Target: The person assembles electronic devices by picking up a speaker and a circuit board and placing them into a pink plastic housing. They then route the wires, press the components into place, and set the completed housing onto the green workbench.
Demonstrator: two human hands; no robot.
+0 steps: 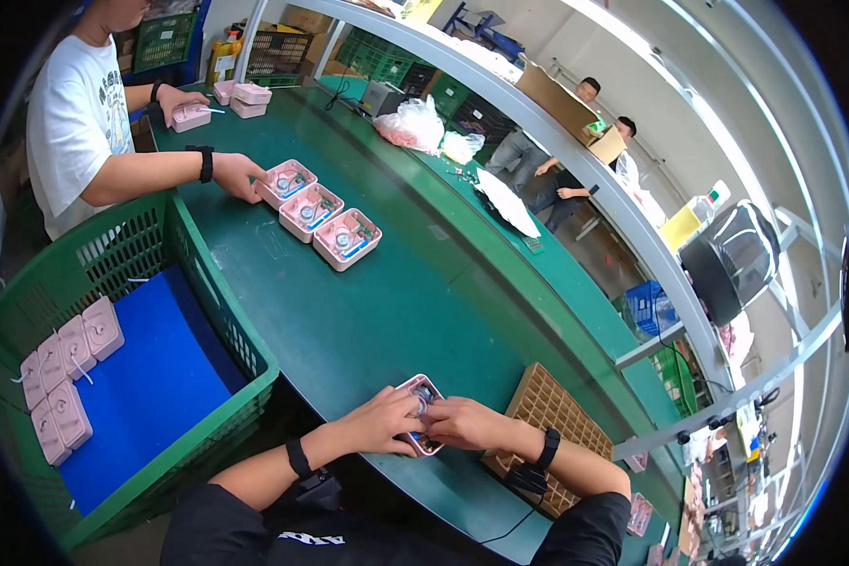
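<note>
At the near edge of the green table I have a small pink plastic housing (pixel 430 450), open side up, with electronic parts inside that my fingers partly cover. My left hand (pixel 385 422) grips it from the left, fingers curled over its rim. My right hand (pixel 460 424) reaches in from the right, its fingertips pressed together inside the housing; what they pinch, if anything, is hidden. Further up the table stands a row of similar open pink housings (pixel 347 240), each with a round silver part, a blue strip and wires.
A green crate (pixel 259 373) on my left holds closed pink housings (pixel 66 422) on a blue sheet (pixel 156 377). Right of my hands lies a brown divided tray (pixel 561 415). At the far left a co-worker's hand (pixel 240 176) touches the row. A metal shelf frame (pixel 623 184) spans the right.
</note>
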